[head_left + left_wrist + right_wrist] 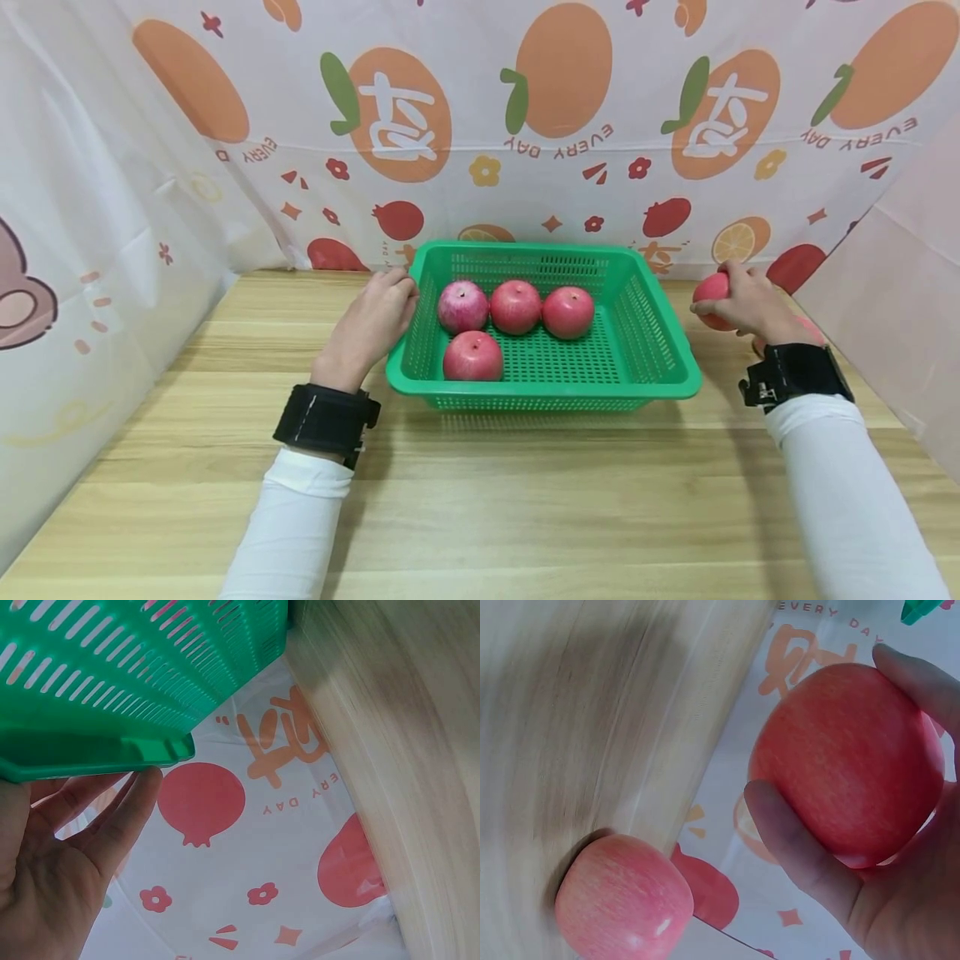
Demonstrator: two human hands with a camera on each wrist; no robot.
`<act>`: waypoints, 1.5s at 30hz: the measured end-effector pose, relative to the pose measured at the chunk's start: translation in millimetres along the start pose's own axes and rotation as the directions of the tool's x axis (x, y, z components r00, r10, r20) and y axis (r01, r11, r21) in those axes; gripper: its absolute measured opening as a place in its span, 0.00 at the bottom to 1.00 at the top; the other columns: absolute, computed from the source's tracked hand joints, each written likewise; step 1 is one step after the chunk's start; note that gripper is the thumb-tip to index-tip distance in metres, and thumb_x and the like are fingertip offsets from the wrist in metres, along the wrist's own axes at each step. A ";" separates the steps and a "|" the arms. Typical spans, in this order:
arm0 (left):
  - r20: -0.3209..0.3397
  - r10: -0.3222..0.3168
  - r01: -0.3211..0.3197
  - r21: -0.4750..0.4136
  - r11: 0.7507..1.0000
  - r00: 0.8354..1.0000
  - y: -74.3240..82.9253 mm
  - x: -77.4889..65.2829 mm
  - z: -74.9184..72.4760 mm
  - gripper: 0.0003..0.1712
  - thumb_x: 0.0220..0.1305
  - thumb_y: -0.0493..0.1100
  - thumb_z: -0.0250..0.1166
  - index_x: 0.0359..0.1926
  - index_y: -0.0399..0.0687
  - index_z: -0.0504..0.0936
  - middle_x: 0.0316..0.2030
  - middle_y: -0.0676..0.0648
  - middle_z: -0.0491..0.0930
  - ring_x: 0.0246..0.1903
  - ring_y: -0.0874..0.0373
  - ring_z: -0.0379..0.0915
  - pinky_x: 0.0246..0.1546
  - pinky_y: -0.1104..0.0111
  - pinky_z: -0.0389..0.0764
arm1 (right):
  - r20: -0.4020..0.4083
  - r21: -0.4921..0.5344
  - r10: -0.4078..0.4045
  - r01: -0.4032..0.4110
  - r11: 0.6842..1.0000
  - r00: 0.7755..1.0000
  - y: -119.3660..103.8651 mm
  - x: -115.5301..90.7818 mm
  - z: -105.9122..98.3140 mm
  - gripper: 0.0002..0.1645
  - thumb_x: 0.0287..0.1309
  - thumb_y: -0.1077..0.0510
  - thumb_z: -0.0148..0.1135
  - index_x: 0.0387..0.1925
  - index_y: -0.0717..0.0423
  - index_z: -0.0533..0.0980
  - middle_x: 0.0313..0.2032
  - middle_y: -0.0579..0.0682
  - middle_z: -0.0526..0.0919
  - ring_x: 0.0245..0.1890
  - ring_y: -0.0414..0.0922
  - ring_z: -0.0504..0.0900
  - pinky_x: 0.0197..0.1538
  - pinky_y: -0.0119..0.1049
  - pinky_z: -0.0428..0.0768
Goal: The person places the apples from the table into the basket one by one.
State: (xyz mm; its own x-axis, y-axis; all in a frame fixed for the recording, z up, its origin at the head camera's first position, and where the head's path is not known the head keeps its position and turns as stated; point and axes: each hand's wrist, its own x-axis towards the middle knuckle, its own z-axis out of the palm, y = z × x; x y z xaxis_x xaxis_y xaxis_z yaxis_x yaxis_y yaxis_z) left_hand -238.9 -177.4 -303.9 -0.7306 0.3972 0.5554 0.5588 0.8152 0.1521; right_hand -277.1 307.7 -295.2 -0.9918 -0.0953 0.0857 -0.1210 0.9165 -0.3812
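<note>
A green plastic basket [543,389] stands on the table with slotted walls. Inside sit three red apples [515,307] and a purplish, streaked round piece [462,307] with a pale top. My left hand [373,325] grips the basket's left rim; the left wrist view has its fingers [129,817] bent up beneath the rim [90,761]. Right of the basket, my right hand [753,302] holds a red apple [847,761] between thumb and fingers, above the table. Another apple [622,900] lies on the table near that hand, partly hidden behind the wrist in the head view.
The wooden table [525,500] extends in front of the basket toward me. A white curtain with fruit prints [480,125] hangs along the back, and more pale sheeting [97,250] closes off the left and right sides.
</note>
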 end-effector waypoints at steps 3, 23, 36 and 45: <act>0.001 0.004 -0.004 0.007 1.000 1.000 -0.6 -0.6 0.8 0.03 0.56 0.30 0.59 0.31 0.31 0.77 0.30 0.41 0.73 0.34 0.47 0.67 0.37 0.57 0.77 | -0.010 -0.029 -0.007 0.007 1.000 1.000 -1.1 -1.0 -0.5 0.44 0.49 0.43 0.62 0.58 0.63 0.54 0.46 0.72 0.58 0.34 0.64 0.69 0.22 0.45 0.79; -0.003 0.004 -0.004 0.007 1.000 1.000 -0.5 -0.8 0.2 0.03 0.56 0.31 0.58 0.31 0.32 0.77 0.30 0.41 0.72 0.34 0.47 0.66 0.36 0.58 0.77 | -0.102 -0.094 -0.051 0.041 0.995 0.993 -22.6 -1.3 -14.3 0.43 0.48 0.39 0.60 0.58 0.58 0.58 0.46 0.70 0.61 0.41 0.65 0.61 0.31 0.59 0.76; 0.005 -0.005 0.005 0.010 1.000 1.000 -0.2 -1.0 0.9 0.03 0.55 0.31 0.60 0.32 0.32 0.77 0.30 0.41 0.73 0.35 0.47 0.66 0.37 0.58 0.78 | -0.131 -0.116 -0.072 0.056 0.992 0.989 -36.0 -1.6 -20.6 0.41 0.48 0.39 0.59 0.57 0.59 0.60 0.45 0.68 0.63 0.41 0.65 0.62 0.33 0.60 0.75; 0.006 -0.005 0.005 0.009 1.000 1.000 -0.7 -1.4 0.5 0.03 0.55 0.30 0.59 0.32 0.32 0.77 0.30 0.41 0.72 0.35 0.47 0.66 0.37 0.58 0.77 | -0.163 -0.124 -0.115 0.095 0.988 0.980 -45.7 -1.9 -23.5 0.38 0.49 0.40 0.58 0.56 0.58 0.62 0.47 0.67 0.62 0.41 0.64 0.63 0.33 0.61 0.75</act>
State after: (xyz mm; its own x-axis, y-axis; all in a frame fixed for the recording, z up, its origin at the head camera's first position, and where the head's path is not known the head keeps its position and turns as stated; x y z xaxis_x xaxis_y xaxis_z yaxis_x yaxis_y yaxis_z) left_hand -238.5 -178.3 -305.2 -0.7359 0.3953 0.5497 0.5515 0.8209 0.1480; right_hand -268.7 275.1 -256.3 -0.9510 -0.1353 0.2782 -0.2087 0.9443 -0.2544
